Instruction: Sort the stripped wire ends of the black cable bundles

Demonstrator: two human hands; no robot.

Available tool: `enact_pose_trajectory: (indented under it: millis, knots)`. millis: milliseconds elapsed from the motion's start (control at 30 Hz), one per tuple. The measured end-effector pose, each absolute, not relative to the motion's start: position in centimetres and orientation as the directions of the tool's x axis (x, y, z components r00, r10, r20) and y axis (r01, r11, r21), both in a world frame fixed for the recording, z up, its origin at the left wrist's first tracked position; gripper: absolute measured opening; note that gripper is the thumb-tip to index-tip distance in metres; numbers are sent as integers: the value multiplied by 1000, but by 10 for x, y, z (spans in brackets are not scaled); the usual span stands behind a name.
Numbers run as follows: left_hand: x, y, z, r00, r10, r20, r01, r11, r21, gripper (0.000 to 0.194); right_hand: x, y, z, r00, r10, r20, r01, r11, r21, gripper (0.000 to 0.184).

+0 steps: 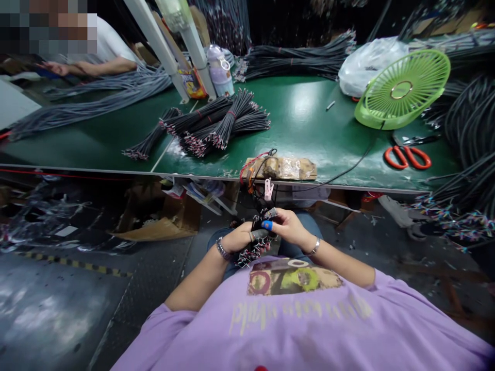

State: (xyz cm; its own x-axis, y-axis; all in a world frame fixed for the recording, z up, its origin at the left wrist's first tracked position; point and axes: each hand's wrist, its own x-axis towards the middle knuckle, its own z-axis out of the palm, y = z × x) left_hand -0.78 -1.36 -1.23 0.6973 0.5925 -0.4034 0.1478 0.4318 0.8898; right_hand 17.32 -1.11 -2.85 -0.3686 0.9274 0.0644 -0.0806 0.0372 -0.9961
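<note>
Close to my lap, below the bench edge, both my hands grip a bundle of short black cables [251,252] with stripped, pale and reddish wire ends. My left hand [240,237] is closed around the bundle, with a grey covering on the thumb. On its other side my right hand [290,225] pinches at the upper part of the bundle, with blue tape around one finger. Just above hangs a pink clip [268,189] at the bench edge, beside a taped wooden block [290,168]. Parts of the fingers are hidden by the cables.
Tied black cable bundles [228,121] lie on the green bench [305,113]. A green fan [402,90], orange-handled scissors [408,157] and a plastic bag [367,62] stand at right. A bottle [220,72] stands by the post. A co-worker's arm [104,67] rests at far left.
</note>
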Motion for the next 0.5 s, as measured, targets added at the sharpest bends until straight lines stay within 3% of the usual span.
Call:
enact_pose_trajectory:
  millis: [200,333,500]
  knots:
    - [-5,-9,-10,721,573,-389,154,415,896,51,176,-9,-28,-342,937,78,-70,58,-996,27]
    - [-5,-4,-7,729,583,-358,158,365,918,47,180,-5,-26,-347,926,151,-7,158,-987,24]
    - [-4,2,-9,745,590,-311,197,252,948,41,176,-11,-27,-232,948,220,90,246,-965,19]
